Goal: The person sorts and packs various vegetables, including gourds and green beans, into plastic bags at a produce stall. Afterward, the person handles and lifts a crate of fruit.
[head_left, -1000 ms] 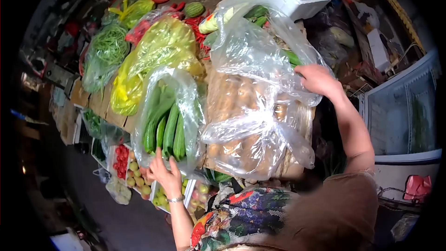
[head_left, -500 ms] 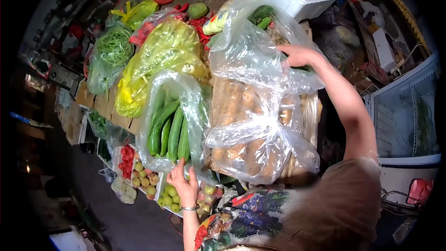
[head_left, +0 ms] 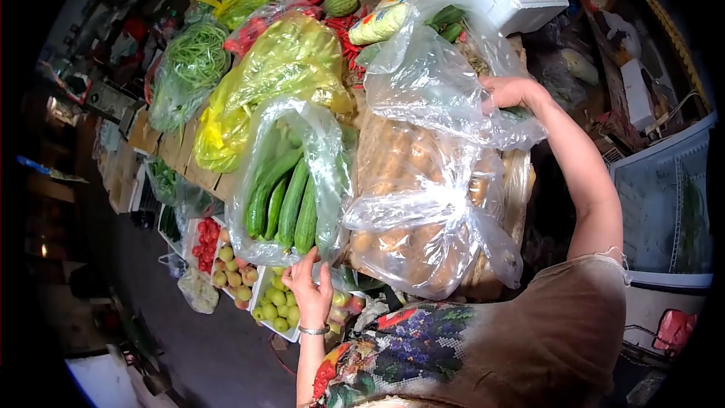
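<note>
My left hand (head_left: 310, 292) is at the lower edge of a clear plastic bag (head_left: 242, 174) holding several long green cucumbers (head_left: 293, 208). Its fingertips touch the bag's rim near the cucumber ends, thumb and fingers apart. My right hand (head_left: 517, 95) is at the far side, closed on the edge of another clear plastic bag (head_left: 411, 83), with its fingertips partly hidden by the film. Dark green vegetables (head_left: 449, 23) show at that bag's upper end. Between my hands lies a knotted clear bag (head_left: 453, 208) of brownish, elongated produce, blurred by the plastic.
A yellow bag (head_left: 291, 60) and a bag of green beans (head_left: 195, 57) lie to the left. Red chillies (head_left: 350, 38) are behind. A white foam box (head_left: 521, 11) of fruit stands at the back right. Crates of tomatoes (head_left: 204, 245) and green fruit (head_left: 278, 304) sit lower left.
The whole view has shifted slightly, moving the stall things rightward and up a little. Both hands stay at their bags; my left fingers have shifted slightly along the rim.
</note>
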Tool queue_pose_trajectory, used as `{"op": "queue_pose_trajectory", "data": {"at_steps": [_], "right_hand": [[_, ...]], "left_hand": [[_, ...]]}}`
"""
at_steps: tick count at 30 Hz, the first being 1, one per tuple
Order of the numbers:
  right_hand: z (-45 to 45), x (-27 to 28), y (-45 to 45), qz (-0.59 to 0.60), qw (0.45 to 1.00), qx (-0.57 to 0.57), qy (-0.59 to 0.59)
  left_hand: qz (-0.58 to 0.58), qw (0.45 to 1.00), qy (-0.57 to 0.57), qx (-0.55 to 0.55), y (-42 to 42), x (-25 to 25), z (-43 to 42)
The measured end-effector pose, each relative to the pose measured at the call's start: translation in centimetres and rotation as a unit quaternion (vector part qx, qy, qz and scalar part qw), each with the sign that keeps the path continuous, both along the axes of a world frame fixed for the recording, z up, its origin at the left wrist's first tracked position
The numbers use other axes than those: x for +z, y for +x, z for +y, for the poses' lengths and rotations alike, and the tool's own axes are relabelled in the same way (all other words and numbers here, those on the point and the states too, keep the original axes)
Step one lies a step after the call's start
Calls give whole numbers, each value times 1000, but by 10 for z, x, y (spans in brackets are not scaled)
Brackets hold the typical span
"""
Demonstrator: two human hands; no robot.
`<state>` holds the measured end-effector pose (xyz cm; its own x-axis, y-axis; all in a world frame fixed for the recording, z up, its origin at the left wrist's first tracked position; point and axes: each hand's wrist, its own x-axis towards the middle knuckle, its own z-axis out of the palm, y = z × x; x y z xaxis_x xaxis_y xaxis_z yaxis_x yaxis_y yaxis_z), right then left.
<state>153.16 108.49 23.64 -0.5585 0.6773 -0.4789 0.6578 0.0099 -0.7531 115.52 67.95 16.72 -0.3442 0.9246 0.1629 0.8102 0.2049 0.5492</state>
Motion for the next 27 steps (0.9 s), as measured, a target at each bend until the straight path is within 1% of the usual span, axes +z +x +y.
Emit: {"op": "queue_pose_trajectory", "data": {"at_steps": [1, 2, 3, 5, 6, 8, 9, 11, 12, 14, 15, 16, 17, 18, 20, 21, 22, 24, 26, 27], "right_hand": [[9, -5, 0, -63, 994, 67, 66], [16, -8, 1, -125, 974, 133, 131], [22, -11, 3, -126, 974, 133, 130], [23, -9, -5, -145, 978, 141, 51], [21, -7, -8, -146, 978, 142, 50], [10, 8, -14, -123, 988, 91, 4], [4, 14, -15, -124, 988, 94, 5], [-2, 21, -10, -70, 995, 34, 67], [1, 19, -2, -70, 995, 35, 65], [7, 12, 18, 19, 989, -100, 109], [6, 8, 23, 17, 989, -102, 107], [6, 6, 28, 83, 972, -196, 100], [7, 7, 31, 148, 942, -287, 94], [6, 7, 32, 147, 942, -287, 97], [-3, 9, 34, 217, 906, -342, 125], [-9, 11, 32, 265, 892, -339, 136], [-18, 16, 28, 263, 892, -342, 139], [-33, 26, 19, 348, 865, -304, 197], [-41, 33, 14, 369, 857, -299, 200], [-50, 46, 4, 419, 835, -290, 207]], "left_hand": [[1, 1000, -3, 0, 0, 0, -1], [1, 1000, -6, 0, 0, -1, -2], [0, 1000, -6, -1, 0, -3, -2], [-3, 1000, -13, -3, 0, -8, -4], [-4, 1000, -14, -2, 1, -8, -3], [-12, 1000, -6, -5, 3, -7, 0], [-12, 1000, -5, -3, 3, -6, 1], [-19, 1000, -15, -9, 3, 1, 4], [-19, 1000, -16, -7, 1, 3, 5], [-5, 1000, -6, -13, -1, 6, 4], [-6, 1000, -8, -15, -3, 6, 2], [-13, 1000, -10, -9, -5, 5, 1], [-19, 1000, -10, -3, -6, 4, 2], [-21, 1000, -8, -4, -6, 3, 2], [-13, 1000, 2, 4, -6, -1, 1], [-13, 1000, 2, 2, -6, 0, 1], [-16, 1000, 2, -1, -6, -1, 3], [-24, 1000, -2, 2, -6, 0, 4], [-19, 1000, 0, -1, -6, 5, 9], [-20, 1000, 5, -3, -6, 7, 10]]}}
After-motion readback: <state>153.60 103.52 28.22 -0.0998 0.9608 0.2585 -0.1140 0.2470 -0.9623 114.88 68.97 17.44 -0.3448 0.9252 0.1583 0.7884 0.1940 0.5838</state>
